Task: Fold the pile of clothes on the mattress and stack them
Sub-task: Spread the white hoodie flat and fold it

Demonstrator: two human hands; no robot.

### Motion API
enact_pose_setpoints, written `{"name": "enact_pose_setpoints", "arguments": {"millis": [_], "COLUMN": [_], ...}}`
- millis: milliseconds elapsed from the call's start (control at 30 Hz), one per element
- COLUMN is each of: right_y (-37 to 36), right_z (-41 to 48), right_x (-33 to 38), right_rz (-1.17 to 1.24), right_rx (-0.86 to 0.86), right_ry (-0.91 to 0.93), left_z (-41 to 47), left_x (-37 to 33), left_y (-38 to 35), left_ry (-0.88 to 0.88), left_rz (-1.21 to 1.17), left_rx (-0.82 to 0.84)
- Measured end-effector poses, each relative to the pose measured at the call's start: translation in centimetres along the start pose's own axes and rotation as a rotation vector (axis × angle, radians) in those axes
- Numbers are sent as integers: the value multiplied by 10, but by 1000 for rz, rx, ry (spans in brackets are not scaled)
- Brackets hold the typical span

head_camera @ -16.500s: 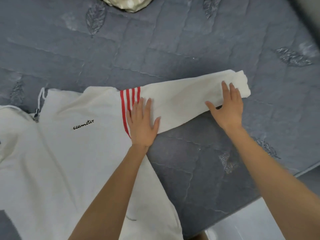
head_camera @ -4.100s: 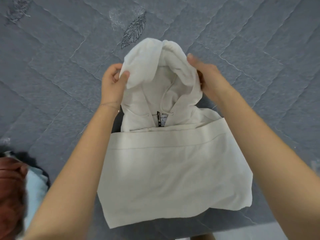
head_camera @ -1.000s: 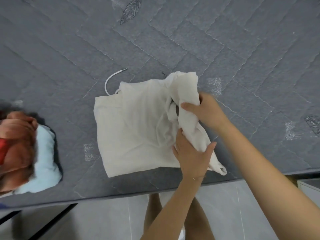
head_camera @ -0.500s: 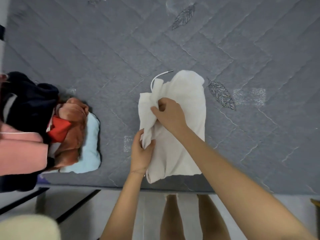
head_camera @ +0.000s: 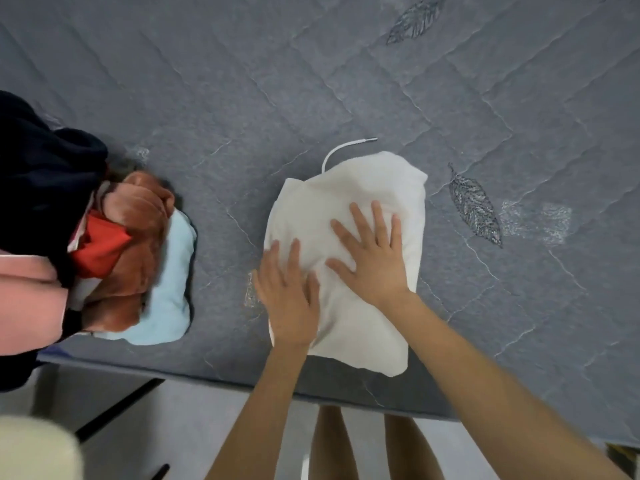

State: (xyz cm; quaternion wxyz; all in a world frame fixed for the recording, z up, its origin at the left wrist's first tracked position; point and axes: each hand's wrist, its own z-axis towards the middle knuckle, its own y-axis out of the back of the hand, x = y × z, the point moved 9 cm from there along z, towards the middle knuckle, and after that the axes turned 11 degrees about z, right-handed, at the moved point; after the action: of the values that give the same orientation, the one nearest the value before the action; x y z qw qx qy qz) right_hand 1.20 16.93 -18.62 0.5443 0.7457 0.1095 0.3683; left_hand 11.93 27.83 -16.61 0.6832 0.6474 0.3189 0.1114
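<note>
A white hoodie (head_camera: 374,181) lies folded into a narrow bundle near the front edge of the grey quilted mattress (head_camera: 242,98). Its white drawstring (head_camera: 346,147) curls out at the far end. My left hand (head_camera: 289,296) lies flat on the bundle's near left part, fingers straight. My right hand (head_camera: 375,258) presses flat on its middle, fingers spread. To the left sits a pile of clothes (head_camera: 104,258): a light blue piece at the bottom, rust-orange, red, pink and dark navy pieces heaped on it.
The mattress front edge (head_camera: 207,375) runs just below the bundle, with pale floor and a dark frame bar (head_camera: 117,407) beneath. My legs (head_camera: 367,445) stand at the edge. A blurred cream object (head_camera: 34,448) fills the lower left corner.
Both hands gripped the hoodie's side fold half a second ago; now they lie flat on the folded bundle. Earlier the hoodie was spread wide with its sleeve out, then its hood was folded down.
</note>
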Motion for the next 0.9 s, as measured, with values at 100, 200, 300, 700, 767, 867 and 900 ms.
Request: {"name": "enact_pose_setpoints", "arguments": {"millis": [100, 200, 300, 700, 767, 867, 900], "right_y": [-10, -20, -17, 38, 17, 5, 12], "right_z": [4, 6, 11, 33, 34, 42, 48], "right_x": [-7, -10, -9, -25, -46, -57, -54], "right_rz": [-21, -37, -21, -41, -103, -79, -31], "right_rx": [-8, 11, 10, -5, 144, 265, 254], "right_ry": [22, 34, 49, 88, 37, 5, 13], "left_z": [-12, -12, -8, -38, -40, -37, -39], "left_x": [-31, -9, -2, -48, -51, -49, -48], "left_y": [-40, -72, -78, -39, -64, -77, -73], "left_ry": [-269, -219, -224, -120, -117, -90, -75], "left_rz": [202, 233, 226, 223, 255, 270, 263], "left_rx": [168, 252, 244, 192, 268, 280, 250]}}
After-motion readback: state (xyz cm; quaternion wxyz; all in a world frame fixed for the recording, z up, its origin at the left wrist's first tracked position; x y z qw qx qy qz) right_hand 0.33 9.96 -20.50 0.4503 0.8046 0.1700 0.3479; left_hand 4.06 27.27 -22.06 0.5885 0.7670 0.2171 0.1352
